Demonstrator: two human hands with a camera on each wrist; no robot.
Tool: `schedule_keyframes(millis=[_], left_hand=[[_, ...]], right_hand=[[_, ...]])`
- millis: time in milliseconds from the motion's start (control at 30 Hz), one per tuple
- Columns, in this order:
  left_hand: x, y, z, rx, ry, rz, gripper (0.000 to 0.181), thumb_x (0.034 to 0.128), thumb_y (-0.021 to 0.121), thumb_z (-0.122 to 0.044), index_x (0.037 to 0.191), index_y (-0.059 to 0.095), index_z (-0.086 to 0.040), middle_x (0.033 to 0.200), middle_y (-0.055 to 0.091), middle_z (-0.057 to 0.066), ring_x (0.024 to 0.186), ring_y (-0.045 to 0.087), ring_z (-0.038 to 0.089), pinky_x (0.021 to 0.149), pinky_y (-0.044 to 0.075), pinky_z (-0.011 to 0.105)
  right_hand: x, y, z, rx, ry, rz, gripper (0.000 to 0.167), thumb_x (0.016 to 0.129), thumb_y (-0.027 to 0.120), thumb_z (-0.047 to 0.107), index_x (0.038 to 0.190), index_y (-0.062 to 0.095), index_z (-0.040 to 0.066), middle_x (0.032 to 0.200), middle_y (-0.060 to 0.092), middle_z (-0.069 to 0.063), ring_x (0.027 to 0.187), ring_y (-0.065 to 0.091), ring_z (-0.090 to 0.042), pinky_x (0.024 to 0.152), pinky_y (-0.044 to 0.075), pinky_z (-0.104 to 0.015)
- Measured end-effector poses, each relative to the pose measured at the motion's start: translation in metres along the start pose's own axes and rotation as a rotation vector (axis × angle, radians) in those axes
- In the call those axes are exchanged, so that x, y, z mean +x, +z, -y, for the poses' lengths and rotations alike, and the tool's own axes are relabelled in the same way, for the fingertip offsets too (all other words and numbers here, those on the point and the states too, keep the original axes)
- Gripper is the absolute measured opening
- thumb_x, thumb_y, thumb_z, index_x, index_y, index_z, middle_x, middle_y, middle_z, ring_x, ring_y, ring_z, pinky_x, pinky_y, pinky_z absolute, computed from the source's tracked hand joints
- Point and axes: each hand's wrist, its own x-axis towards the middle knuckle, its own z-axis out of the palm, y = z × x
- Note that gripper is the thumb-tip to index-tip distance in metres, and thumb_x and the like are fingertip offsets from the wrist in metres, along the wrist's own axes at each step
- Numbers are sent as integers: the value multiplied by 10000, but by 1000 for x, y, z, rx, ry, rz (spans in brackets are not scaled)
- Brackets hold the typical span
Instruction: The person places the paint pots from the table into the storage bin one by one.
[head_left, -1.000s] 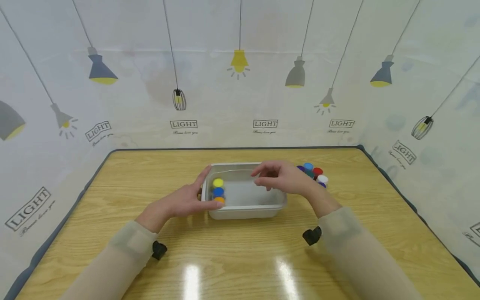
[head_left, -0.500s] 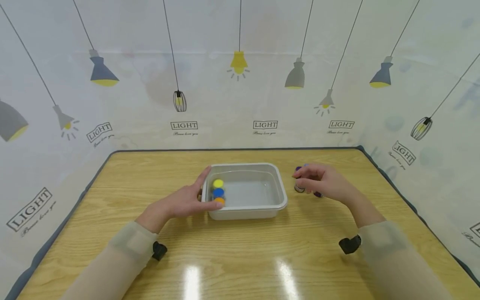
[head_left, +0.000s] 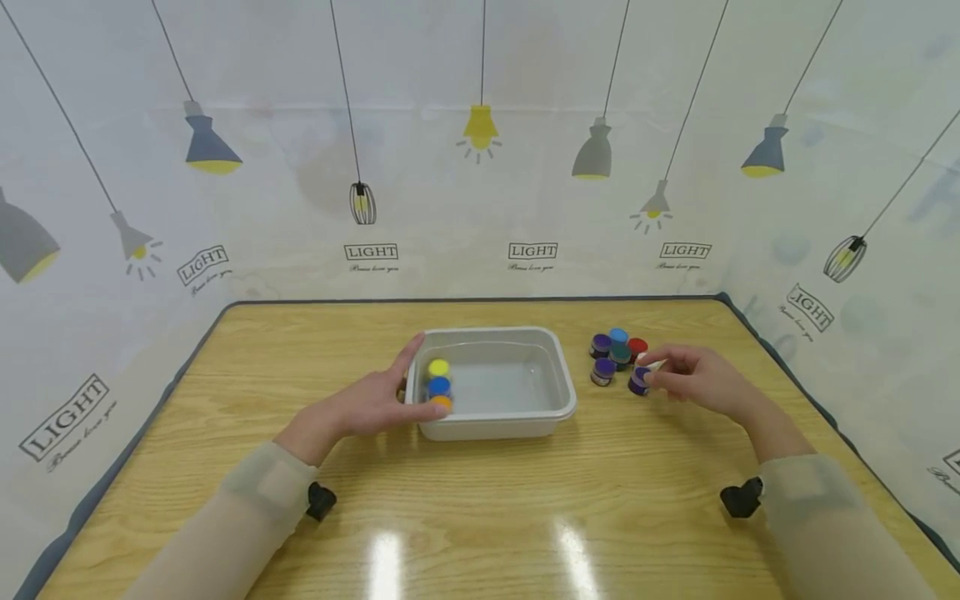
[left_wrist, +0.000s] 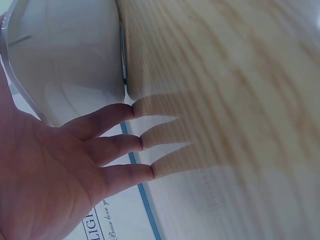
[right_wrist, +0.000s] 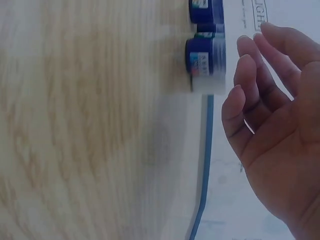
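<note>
A white tray (head_left: 525,414) holds a yellow-lidded jar (head_left: 438,367), a blue-lidded jar (head_left: 439,386) and an orange-lidded jar (head_left: 442,404) along its left side. My left hand (head_left: 360,404) rests at the tray's left end, thumb across the near rim and index finger at the back corner; in the left wrist view the other fingers of the hand (left_wrist: 65,165) are straight, their tips on the table. My right hand (head_left: 701,379) hovers with loosely bent fingers beside a purple-lidded jar (head_left: 640,382) and a partly hidden white-lidded jar; in the right wrist view this hand (right_wrist: 280,135) holds nothing.
Left of my right hand stand more jars: two with purple lids (head_left: 601,345) (head_left: 602,371), a light blue one (head_left: 618,336), a dark green one (head_left: 619,356) and a red one (head_left: 637,347). A printed wall covering (head_left: 450,200) rises behind the wooden table (head_left: 480,500).
My right hand has moved right, from above the tray past the near purple-lidded jar to the right side of the jar group. My left hand has stayed at the tray.
</note>
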Motion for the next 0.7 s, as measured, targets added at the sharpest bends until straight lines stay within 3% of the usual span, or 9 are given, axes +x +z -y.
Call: schedule_keyframes(millis=[433, 700], left_hand=[[2, 1, 3, -11, -1, 0, 1251, 920, 694, -805, 1754, -142, -391, 1644, 525, 257, 1423, 601, 369, 1193, 456, 609], [1, 0, 2, -11, 6, -1, 1258, 921, 706, -791, 1756, -143, -384, 1659, 502, 273, 1445, 587, 395, 1211, 439, 628]], right_hand=[[5, -2, -16, -50, 55, 56, 484, 1110, 679, 281, 1563, 600, 129, 1082, 732, -161, 771, 638, -255, 699, 556, -377], [8, -1, -15, -75, 58, 76, 465, 1118, 660, 270, 1551, 611, 108, 1088, 735, -140, 779, 645, -233, 700, 548, -366]])
